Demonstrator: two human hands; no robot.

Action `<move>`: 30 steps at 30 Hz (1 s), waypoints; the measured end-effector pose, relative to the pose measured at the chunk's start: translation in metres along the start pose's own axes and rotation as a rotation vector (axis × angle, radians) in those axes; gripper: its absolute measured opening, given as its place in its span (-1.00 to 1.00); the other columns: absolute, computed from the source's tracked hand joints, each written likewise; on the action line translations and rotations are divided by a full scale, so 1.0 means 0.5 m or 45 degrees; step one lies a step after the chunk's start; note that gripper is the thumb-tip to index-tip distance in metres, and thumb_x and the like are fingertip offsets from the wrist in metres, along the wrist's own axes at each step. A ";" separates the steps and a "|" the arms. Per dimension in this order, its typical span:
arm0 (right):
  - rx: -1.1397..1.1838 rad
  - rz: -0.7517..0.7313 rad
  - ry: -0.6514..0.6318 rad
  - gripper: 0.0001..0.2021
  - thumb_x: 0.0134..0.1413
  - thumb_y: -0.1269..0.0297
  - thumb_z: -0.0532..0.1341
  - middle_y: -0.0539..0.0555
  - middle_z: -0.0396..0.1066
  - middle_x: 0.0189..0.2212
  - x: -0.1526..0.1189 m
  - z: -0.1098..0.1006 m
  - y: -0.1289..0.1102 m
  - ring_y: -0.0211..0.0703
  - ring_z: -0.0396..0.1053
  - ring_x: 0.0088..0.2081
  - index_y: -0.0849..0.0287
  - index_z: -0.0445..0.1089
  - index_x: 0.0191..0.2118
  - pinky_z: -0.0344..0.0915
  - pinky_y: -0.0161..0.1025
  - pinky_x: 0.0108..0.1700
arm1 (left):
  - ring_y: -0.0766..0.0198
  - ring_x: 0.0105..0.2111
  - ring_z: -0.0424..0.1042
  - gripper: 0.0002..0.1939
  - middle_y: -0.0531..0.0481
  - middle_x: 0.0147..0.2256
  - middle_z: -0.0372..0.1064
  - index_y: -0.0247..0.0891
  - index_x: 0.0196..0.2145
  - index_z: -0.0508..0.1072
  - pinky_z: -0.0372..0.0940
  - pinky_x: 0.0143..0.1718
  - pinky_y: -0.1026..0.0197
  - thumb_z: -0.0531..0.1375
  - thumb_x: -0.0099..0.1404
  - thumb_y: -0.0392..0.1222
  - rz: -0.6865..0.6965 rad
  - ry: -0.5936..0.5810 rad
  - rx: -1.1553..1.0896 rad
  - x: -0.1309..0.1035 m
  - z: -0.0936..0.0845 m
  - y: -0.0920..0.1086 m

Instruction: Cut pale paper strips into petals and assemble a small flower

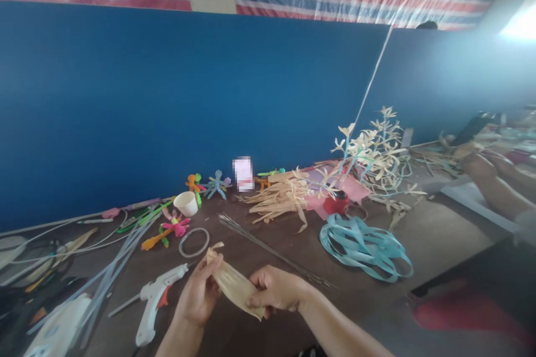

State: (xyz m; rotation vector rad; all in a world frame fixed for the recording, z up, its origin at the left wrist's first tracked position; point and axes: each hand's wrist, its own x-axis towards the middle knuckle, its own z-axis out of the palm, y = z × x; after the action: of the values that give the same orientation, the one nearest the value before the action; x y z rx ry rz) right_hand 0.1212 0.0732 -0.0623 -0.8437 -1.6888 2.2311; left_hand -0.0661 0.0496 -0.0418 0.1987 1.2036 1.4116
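Left grip: your left hand [199, 293] pinches the upper end of the husk strip [234, 284] between thumb and fingers.
Right grip: your right hand [278, 290] clasps its lower end, thumb laid on top.
Husk look: pale straw-tan, thin and slightly glossy, with fine lengthwise creases; the middle is broad, and the upper end is bunched and curled past your left fingers.
Husk place: slanting between your two hands, above the near part of the dark table [293, 237].
Glue gun: the white one with an orange trigger [154, 295] lies to the left of your left hand.
Just beyond your hands: a clear ring [194, 242] and a bundle of thin wires [272, 246].
Right side: a loose coil of light-blue ribbon [364, 248].
Farther back: a white cup [186, 203], fuzzy coloured figures [215, 184], a pile of tan husk pieces [278, 195] and pale flower sprays [372, 145].
Backdrop: a blue partition [209, 95].
Far right: another person's hands [481, 164], blurred.
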 end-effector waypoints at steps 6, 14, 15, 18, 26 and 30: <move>0.063 0.033 -0.087 -0.75 -0.27 0.20 0.27 -0.11 0.29 -0.62 -0.004 -0.013 -0.005 -0.49 0.17 -0.72 0.25 0.34 -0.42 0.04 -0.55 -0.72 | 0.33 -0.44 0.39 -0.64 0.02 -0.35 0.36 -0.23 -0.31 0.33 0.28 -0.52 0.34 0.21 -0.11 -0.47 -0.007 0.179 -0.009 0.012 -0.008 0.019; -0.025 -0.001 -0.060 -0.77 -0.28 0.20 0.27 -0.12 0.26 -0.63 -0.013 -0.016 -0.013 -0.49 0.17 -0.69 0.26 0.32 -0.49 0.01 -0.54 -0.69 | 0.53 -0.71 0.11 -0.74 0.23 -0.67 0.10 -0.25 -0.58 0.21 0.03 -0.71 0.47 0.28 -0.14 -0.27 0.703 0.038 0.188 0.002 0.004 0.038; -0.040 -0.002 -0.043 -0.77 -0.28 0.20 0.27 -0.12 0.26 -0.64 -0.014 -0.016 -0.012 -0.48 0.17 -0.69 0.26 0.31 -0.50 0.00 -0.53 -0.69 | 0.53 -0.73 0.08 -0.75 0.23 -0.68 0.08 -0.25 -0.56 0.22 -0.01 -0.73 0.46 0.28 -0.14 -0.26 0.766 0.088 0.248 0.003 0.002 0.042; -0.053 -0.006 0.055 -0.78 -0.25 0.19 0.25 -0.12 0.23 -0.69 -0.014 -0.015 -0.006 -0.49 0.14 -0.72 0.26 0.30 -0.51 -0.06 -0.53 -0.72 | 0.51 -0.72 0.09 -0.75 0.22 -0.69 0.11 -0.23 -0.45 0.32 0.00 -0.72 0.44 0.28 -0.14 -0.21 0.881 0.152 0.331 0.006 -0.005 0.047; -0.062 -0.136 0.269 -0.80 -0.12 0.21 0.15 -0.10 0.23 -0.69 0.004 0.017 0.007 -0.45 0.12 -0.73 0.26 0.30 -0.40 -0.03 -0.50 -0.71 | 0.21 -0.42 0.35 -0.65 -0.07 -0.43 0.39 -0.31 -0.27 0.43 0.22 -0.37 0.22 0.22 -0.04 -0.11 0.140 -0.452 0.597 -0.023 0.008 -0.029; -0.202 -0.193 0.375 -0.80 -0.02 0.22 0.05 -0.11 0.16 -0.71 0.002 0.041 0.012 -0.46 0.08 -0.74 0.27 0.25 -0.46 -0.04 -0.50 -0.72 | 0.26 -0.49 0.31 -0.70 -0.02 -0.51 0.37 -0.36 -0.41 0.46 0.18 -0.46 0.29 0.18 -0.01 -0.04 0.459 -0.242 0.796 -0.022 0.001 -0.047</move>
State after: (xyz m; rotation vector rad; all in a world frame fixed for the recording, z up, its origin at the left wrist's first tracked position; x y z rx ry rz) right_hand 0.1102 0.0553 -0.0645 -0.9887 -1.7378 1.7936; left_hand -0.0481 0.0350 -0.0530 1.0028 1.4653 1.2369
